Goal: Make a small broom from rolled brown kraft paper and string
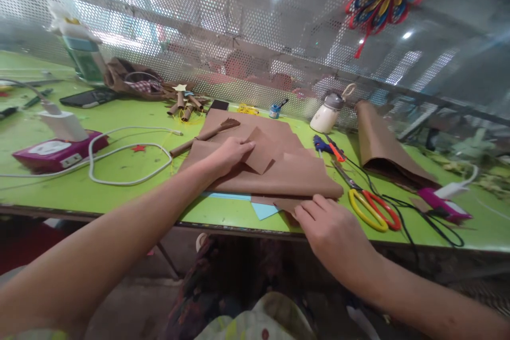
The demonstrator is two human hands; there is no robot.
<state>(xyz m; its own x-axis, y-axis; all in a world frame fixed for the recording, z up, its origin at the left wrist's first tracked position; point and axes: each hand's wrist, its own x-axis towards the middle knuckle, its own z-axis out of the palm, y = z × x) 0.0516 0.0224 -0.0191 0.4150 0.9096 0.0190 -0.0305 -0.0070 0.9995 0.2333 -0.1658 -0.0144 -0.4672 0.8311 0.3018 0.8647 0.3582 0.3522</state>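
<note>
My left hand [233, 153] pinches a small brown paper piece [261, 153] above a stack of larger brown paper sheets [295, 175]. At the table's front edge my right hand [329, 223] is closed, its fingers gripping a brown paper piece [285, 203] that pokes out from under the folded sheet. Light blue paper [265, 211] shows beneath the stack. Left of the small piece lies a rolled brown paper tube [205, 138] with a frayed end. Scissors [374, 207] with yellow and red handles rest to the right of the stack.
A blue glue gun [322, 144] and black cords lie near the scissors. Folded brown paper [384, 143] stands at right. Behind are a white bottle [326, 114] and small paper rolls [185, 103]. At left are a purple power strip [59, 151], white cable and phone [90, 97].
</note>
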